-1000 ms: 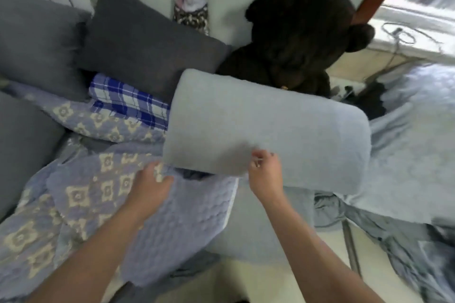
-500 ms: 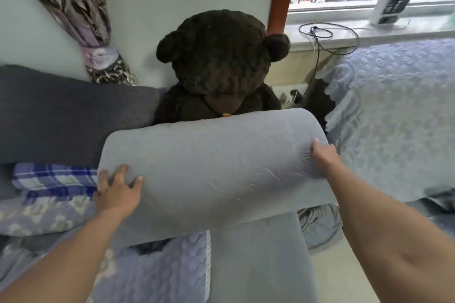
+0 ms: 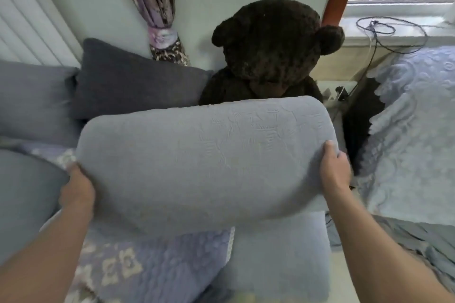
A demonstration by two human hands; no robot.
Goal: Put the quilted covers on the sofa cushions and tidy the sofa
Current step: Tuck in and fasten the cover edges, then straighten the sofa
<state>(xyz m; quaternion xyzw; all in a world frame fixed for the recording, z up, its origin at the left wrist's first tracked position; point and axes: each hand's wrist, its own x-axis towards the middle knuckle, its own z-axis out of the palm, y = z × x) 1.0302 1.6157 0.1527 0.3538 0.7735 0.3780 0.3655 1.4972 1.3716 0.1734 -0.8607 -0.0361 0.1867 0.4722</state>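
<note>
A long light-blue quilted cushion [image 3: 204, 160] is held up in front of me, lying roughly level. My left hand [image 3: 77, 190] grips its left end, with the fingers hidden behind the cushion. At the right end, my right hand [image 3: 334, 167] holds on with the fingers curled over the edge. Below it lies a purple quilted cover [image 3: 147, 261] with pale square patterns, spread over the sofa seat. A plain light-blue panel [image 3: 278, 265] hangs beside that cover at the sofa's front.
A big dark-brown teddy bear [image 3: 273, 54] sits in the sofa corner behind the cushion. Dark grey back cushions [image 3: 133, 81] lean to its left. On the right is a pale-blue quilted spread [image 3: 413, 135]. A tied curtain [image 3: 157, 7] hangs on the wall; cables [image 3: 384, 29] lie on the sill.
My left hand left the purple cover and took the cushion's left end. My right hand slid to the right end. The cushion now sits lower and closer, covering the bear's body.
</note>
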